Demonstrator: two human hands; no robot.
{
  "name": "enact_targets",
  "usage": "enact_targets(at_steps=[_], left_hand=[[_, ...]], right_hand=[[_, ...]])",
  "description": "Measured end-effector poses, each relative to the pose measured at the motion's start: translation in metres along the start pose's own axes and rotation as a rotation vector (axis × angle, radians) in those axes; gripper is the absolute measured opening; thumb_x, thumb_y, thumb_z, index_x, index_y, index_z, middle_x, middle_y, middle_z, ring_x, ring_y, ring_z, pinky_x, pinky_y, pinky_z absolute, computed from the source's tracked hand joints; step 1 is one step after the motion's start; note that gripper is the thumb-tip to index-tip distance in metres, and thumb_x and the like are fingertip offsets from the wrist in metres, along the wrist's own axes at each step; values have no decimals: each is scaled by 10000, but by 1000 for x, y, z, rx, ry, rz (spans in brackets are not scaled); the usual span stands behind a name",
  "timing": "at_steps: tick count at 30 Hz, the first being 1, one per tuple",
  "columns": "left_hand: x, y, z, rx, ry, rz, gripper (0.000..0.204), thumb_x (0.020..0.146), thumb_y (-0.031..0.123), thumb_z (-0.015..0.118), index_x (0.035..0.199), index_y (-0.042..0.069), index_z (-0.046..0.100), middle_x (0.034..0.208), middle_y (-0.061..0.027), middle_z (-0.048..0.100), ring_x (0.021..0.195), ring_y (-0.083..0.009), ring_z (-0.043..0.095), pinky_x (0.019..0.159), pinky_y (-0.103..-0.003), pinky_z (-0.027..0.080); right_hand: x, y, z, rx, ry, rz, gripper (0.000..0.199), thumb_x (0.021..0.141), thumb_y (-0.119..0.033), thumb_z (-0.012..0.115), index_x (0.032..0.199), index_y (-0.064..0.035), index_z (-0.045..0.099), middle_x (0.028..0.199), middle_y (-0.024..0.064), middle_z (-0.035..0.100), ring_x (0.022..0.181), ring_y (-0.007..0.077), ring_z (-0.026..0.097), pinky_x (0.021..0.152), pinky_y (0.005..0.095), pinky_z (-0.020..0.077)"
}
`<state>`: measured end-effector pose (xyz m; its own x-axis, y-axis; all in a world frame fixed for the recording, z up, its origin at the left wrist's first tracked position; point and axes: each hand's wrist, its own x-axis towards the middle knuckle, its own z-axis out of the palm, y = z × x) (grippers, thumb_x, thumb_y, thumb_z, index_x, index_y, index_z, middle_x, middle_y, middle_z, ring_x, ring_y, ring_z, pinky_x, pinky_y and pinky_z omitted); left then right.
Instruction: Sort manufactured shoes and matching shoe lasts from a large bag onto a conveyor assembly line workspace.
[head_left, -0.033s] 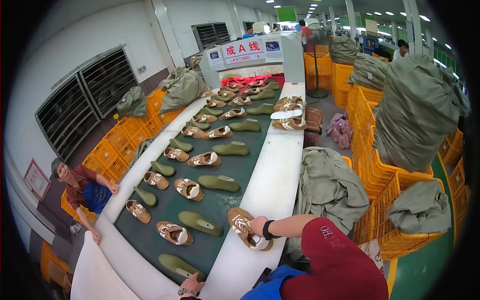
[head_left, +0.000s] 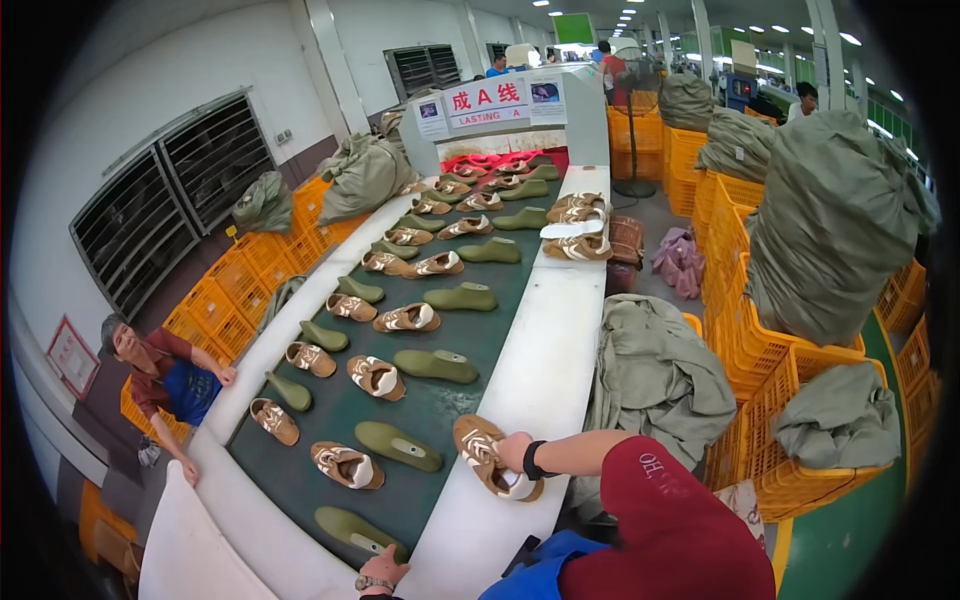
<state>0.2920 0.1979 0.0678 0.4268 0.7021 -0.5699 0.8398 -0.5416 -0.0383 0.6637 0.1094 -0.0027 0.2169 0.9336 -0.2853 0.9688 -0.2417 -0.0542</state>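
Observation:
My right hand [head_left: 515,452], with a black band on its wrist, is closed on a brown suede sneaker [head_left: 482,448] with white stripes. The fingers are at the sneaker's opening, where something white shows, and the sneaker rests on the white ledge at the belt's right side. At the belt's near end, my left hand [head_left: 383,568] touches the heel end of a green shoe last [head_left: 347,527] with a stretched finger; its other fingers are partly hidden. Just beyond lie another green last [head_left: 398,446] and a brown sneaker [head_left: 346,466].
Sneakers and lasts lie in rows on the dark green belt [head_left: 290,465], leading to a machine [head_left: 490,105]. Sneakers [head_left: 578,243] sit farther up the white ledge [head_left: 560,330]. A co-worker [head_left: 175,375] leans at the left edge. Yellow crates [head_left: 740,440] and grey-green sacks [head_left: 830,230] line the right.

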Motion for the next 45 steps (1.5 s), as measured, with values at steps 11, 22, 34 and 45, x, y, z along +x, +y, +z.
enact_targets(at_steps=[11,22,34,45], left_hand=[[-57,119,-23,-285,518,746,660,669,367,689,1236,178,409,1083,-125,511,996,-329,510,767,-399,469],[-122,89,-4,-185,754,481,411,642,255,709,985,87,556,1080,-81,540,1177,-334,371,937,-486,294],[-107,-52,-56,-540,1342,-139,304,651,-33,630,929,14,518,937,-178,516,991,-391,458,925,-436,355],[87,-160,6,-466,475,-409,489,713,49,567,1180,105,432,1034,-202,503,919,-388,529,773,-461,464]], right_hand=[[-75,-103,-25,541,-483,-371,342,646,-208,560,975,-125,603,739,130,631,656,244,614,579,362,480],[-80,-151,-56,835,-211,-405,379,726,-264,614,996,-4,557,795,165,631,686,282,623,630,361,485],[-59,6,30,331,665,-180,369,697,-118,612,1045,-24,529,1131,188,467,1056,353,427,900,437,348],[-61,-2,22,325,578,-176,339,701,-76,566,1035,-33,529,1161,179,437,1094,358,393,938,452,314]])
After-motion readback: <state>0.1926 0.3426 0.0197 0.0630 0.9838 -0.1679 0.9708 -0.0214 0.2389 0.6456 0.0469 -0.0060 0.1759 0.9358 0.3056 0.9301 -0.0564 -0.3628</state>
